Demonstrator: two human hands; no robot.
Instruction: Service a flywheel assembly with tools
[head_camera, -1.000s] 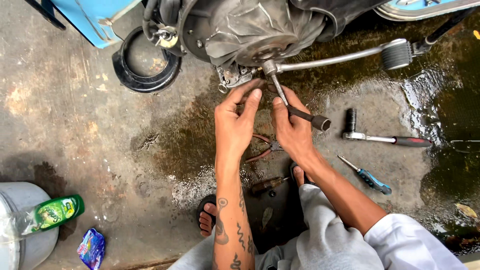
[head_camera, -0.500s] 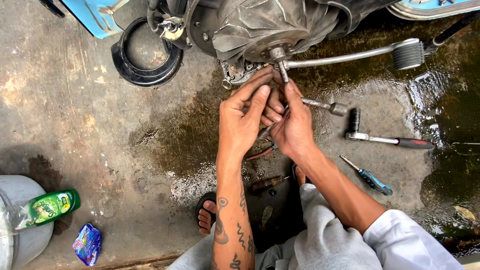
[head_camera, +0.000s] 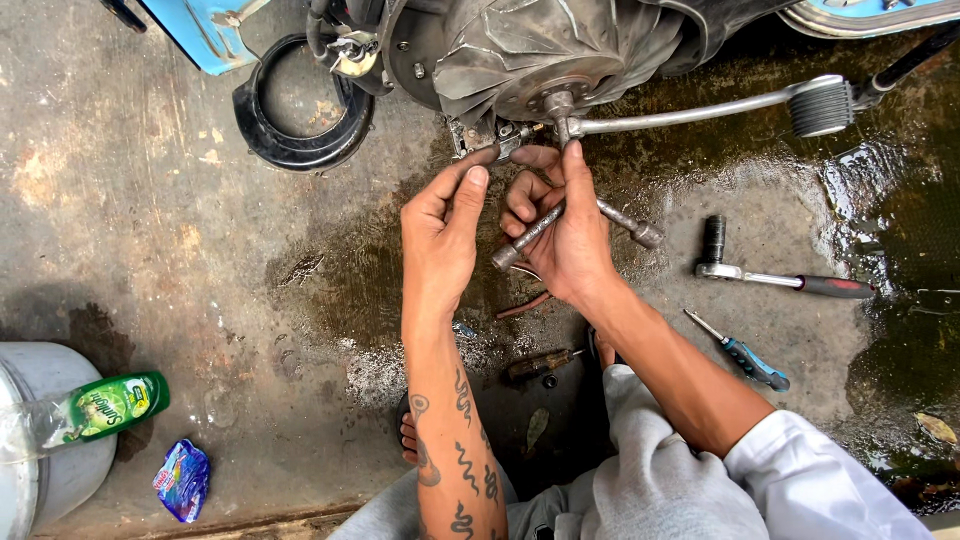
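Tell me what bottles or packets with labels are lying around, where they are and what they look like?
Green plastic bottle: far left, lying on its side against a grey metal pot; clear neck, green label.
Blue packet: on the concrete floor just below the bottle; small, crumpled, shiny blue.

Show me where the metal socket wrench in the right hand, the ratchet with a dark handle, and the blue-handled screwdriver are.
metal socket wrench (head_camera: 530, 233): head view, on its shaft left of the palm.
ratchet with a dark handle (head_camera: 770, 280): head view, on its steel shaft.
blue-handled screwdriver (head_camera: 752, 362): head view, on its handle.

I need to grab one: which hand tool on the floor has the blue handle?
The small screwdriver, right of the right hand's forearm; the ratchet above it has a dark red grip.
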